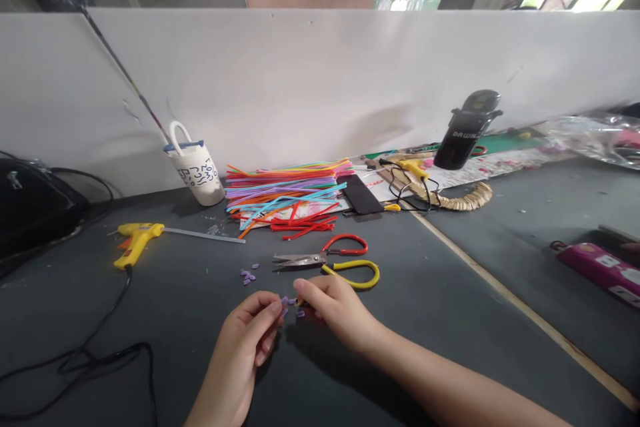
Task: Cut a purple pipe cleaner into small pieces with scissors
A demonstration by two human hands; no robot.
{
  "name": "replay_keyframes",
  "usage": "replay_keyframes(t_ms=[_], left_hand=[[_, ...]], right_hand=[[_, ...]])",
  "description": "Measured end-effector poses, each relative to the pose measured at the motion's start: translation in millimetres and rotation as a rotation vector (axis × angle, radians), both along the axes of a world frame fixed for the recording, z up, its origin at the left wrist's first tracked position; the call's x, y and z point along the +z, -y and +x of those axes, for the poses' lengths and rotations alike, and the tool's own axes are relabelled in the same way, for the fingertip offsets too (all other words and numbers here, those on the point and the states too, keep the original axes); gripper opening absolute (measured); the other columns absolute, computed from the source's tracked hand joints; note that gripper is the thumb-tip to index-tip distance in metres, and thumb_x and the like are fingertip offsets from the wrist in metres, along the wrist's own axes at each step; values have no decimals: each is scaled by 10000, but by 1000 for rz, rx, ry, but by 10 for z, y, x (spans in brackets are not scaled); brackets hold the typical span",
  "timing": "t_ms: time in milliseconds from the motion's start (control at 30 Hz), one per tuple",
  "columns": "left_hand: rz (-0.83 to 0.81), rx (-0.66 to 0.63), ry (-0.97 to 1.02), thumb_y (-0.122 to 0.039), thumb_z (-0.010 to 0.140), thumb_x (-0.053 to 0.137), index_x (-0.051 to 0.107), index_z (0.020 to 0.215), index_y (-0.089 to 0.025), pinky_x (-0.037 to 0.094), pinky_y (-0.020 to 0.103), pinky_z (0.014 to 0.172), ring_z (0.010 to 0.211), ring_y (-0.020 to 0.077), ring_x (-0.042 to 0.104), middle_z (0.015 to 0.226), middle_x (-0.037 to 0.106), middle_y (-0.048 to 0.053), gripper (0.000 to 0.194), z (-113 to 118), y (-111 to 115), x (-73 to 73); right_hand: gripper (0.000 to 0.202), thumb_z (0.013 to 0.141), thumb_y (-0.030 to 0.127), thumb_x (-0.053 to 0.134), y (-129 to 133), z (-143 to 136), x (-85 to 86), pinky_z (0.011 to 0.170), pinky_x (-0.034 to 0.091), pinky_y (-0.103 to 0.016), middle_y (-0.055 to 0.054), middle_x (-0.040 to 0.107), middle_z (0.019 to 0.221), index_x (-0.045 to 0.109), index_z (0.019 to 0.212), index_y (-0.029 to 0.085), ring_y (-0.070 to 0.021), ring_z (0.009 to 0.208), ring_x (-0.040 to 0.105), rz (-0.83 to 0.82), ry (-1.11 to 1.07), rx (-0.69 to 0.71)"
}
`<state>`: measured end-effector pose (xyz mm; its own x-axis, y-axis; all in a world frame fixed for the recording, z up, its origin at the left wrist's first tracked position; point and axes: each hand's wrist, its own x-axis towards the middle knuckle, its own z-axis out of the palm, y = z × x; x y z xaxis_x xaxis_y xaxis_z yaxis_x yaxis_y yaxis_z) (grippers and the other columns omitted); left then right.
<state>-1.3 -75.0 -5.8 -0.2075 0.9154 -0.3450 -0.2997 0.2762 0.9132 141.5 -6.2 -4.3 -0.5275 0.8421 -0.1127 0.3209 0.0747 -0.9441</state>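
My left hand (pixel 253 333) is closed in a pinch on a small purple piece (pixel 285 301). Close beside it on the right, my right hand (pixel 337 307) grips a small orange-brown roll (pixel 299 301) between thumb and fingers; most of it is hidden. Loose on the table near the fingertips lies another purple piece (pixel 300 313), and a little pile of purple pieces (pixel 247 276) sits farther back. Just beyond my right hand rest scissors (pixel 320 260), blades parted and pointing left, with one red and one yellow handle loop.
Colourful pipe cleaners (pixel 290 187) are heaped at the back beside a dark phone (pixel 361 195). At left lie a yellow glue gun (pixel 137 240) and its cord. Behind it stands a white cup (pixel 197 173). A black bottle (pixel 465 130) and a purple package (pixel 597 270) are at right.
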Motion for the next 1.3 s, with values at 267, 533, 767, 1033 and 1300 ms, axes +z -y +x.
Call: replay_keyframes(t_ms=[267,533,767,1033,1300], left_hand=[[-5,33,27,-301,701,661,607,676,-150,178,135,349,407,25,302,544,513,-43,162,14,-33,-2],[-14,45,35,-311,698,660,618,647,-140,146,149,354,395,23,265,516,509,-41,183,12,-35,-9],[-28,47,6,-342,704,652,592,618,-142,115,162,363,391,33,225,455,429,-64,226,23,-35,-17],[-26,61,-25,-326,699,652,571,589,-147,127,150,360,390,31,234,446,412,-69,225,32,-45,1],[-20,61,-44,-341,699,648,580,586,-150,137,146,355,387,35,240,422,396,-73,232,29,-45,-2]], right_hand=[[500,869,503,327,-52,-19,-71,472,246,-220,46,353,470,420,501,177,-90,463,336,39,76,-70],[496,881,473,318,-45,-30,-89,471,236,-223,48,347,463,433,498,179,-95,460,354,77,117,-87],[485,886,434,300,-56,-42,-74,475,242,-222,47,357,457,432,493,182,-96,456,352,91,129,-82],[475,889,426,309,-30,-49,-86,469,226,-223,46,374,457,443,503,183,-99,461,349,95,139,-62],[479,891,433,320,-29,-41,-119,481,231,-224,44,383,468,458,509,180,-100,468,348,82,116,-54]])
